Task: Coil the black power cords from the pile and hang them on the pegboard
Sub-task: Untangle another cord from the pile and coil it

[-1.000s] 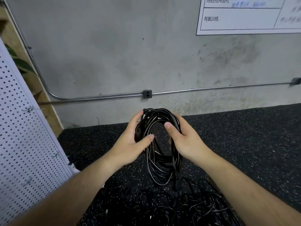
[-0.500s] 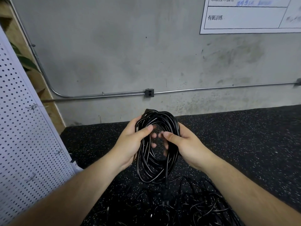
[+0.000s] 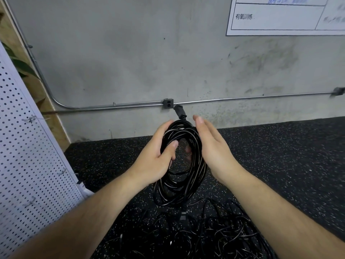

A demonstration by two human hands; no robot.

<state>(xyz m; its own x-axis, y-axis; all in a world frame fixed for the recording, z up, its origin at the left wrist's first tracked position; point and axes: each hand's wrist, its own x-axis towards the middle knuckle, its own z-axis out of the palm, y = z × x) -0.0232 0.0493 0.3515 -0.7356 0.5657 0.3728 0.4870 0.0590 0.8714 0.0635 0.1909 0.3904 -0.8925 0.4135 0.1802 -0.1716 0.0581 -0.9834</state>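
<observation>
One glossy black power cord (image 3: 186,176), wound into an oval coil of many loops, hangs upright well right of the pegboard (image 3: 28,165), with one plug (image 3: 180,111) poking from its top. The left hand (image 3: 155,157) curls its fingers (image 3: 164,128) around the coil. The right hand (image 3: 212,146) rests flat against it, fingers straight, gripping nothing. One tangled pile (image 3: 205,236) lies on the floor (image 3: 280,165), right of the pegboard's foot.
</observation>
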